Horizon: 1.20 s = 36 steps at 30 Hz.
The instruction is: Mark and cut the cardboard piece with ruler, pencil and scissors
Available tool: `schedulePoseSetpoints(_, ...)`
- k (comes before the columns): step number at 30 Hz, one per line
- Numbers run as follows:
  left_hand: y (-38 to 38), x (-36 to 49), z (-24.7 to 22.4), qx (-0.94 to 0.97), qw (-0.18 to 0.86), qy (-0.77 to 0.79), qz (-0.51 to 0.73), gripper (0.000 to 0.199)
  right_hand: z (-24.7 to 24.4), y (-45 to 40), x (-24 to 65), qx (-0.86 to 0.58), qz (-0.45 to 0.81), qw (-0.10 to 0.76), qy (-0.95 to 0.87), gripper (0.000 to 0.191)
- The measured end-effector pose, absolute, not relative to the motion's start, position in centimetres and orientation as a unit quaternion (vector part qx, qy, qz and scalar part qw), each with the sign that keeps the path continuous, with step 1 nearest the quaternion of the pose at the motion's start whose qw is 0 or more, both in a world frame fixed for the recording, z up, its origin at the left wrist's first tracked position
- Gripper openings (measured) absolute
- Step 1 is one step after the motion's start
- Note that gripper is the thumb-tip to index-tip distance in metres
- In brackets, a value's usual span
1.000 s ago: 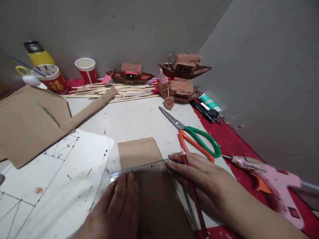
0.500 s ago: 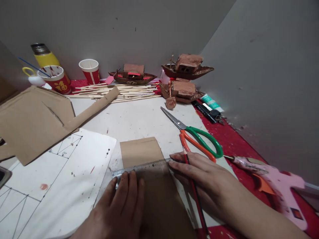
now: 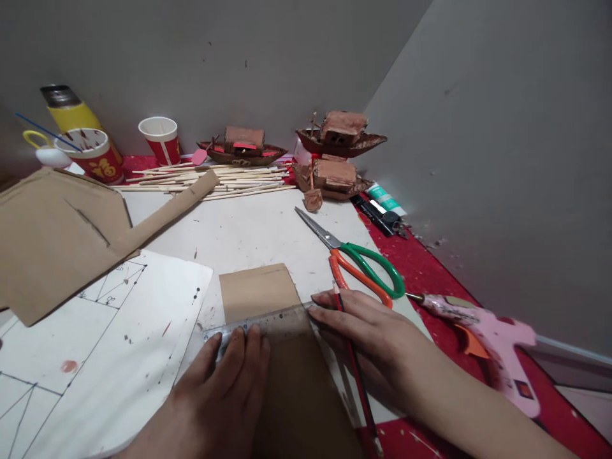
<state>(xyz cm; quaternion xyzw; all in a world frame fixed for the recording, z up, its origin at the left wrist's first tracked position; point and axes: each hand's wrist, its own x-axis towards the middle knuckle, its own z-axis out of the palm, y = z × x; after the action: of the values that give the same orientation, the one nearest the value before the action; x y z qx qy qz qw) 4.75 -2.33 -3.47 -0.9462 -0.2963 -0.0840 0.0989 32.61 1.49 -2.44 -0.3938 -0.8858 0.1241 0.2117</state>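
Observation:
A clear ruler [image 3: 282, 323] lies slantwise across a brown cardboard strip [image 3: 255, 290]. My left hand [image 3: 217, 389] presses down on the ruler's left part, fingers bent and thumb at its left end. At the other end, the fingertips of my right hand [image 3: 382, 341] touch the ruler beside the strip's right edge. A red and black pencil [image 3: 356, 373] is tucked between the fingers of that hand, its tip pointing away from me. Just beyond the right hand lie scissors [image 3: 377, 258] with green and orange handles. My hand and shadow hide part of the near cardboard.
Left are a drawn paper sheet [image 3: 119, 357] and cut cardboard [image 3: 62, 242]. Behind lie thin sticks [image 3: 239, 180], paper cups [image 3: 160, 140], a yellow bottle [image 3: 74, 116] and model boats [image 3: 342, 134]. A pink glue gun [image 3: 502, 338] rests at right near the wall [image 3: 502, 159].
The whole view has shifted slightly, with things now appearing further left. Both hands keep their places on the ruler and strip; the pencil stays in my right hand.

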Motion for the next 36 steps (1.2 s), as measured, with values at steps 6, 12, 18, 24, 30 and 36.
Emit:
schedulePoseSetpoints(6, -2.8, 5.3, -4.8, -0.946, 0.059, -0.309, -0.071, 0.091, -0.2, 1.0, 32.7, -0.422, 0.161, 0.210, -0.867, 0.042)
schedulePoseSetpoints(12, -2.7, 5.5, -4.5, -0.946, 0.041, -0.312, -0.074, 0.084, 4.9, 1.7, 29.9, -0.405, 0.282, 0.219, -0.841, 0.034)
schedulePoseSetpoints(18, -2.4, 5.7, -3.2, -0.945, 0.050, -0.308, -0.095, 0.080, 2.1, 5.2, 24.3, -0.396, 0.518, 0.234, -0.721, 0.040)
schedulePoseSetpoints(24, -2.5, 5.7, -3.1, -0.944, 0.054, -0.305, -0.113, 0.077, -0.6, 6.1, 22.6, -0.387, 0.545, 0.264, -0.696, 0.033)
schedulePoseSetpoints(30, -2.7, 5.6, -3.2, -0.945, 0.050, -0.302, -0.113, 0.075, -0.9, 6.4, 22.5, -0.377, 0.459, 0.255, -0.763, 0.034)
schedulePoseSetpoints(36, -2.5, 5.7, -3.3, -0.943, 0.052, -0.307, -0.115, 0.075, -1.2, 6.8, 22.0, -0.354, 0.471, 0.247, -0.769, 0.035)
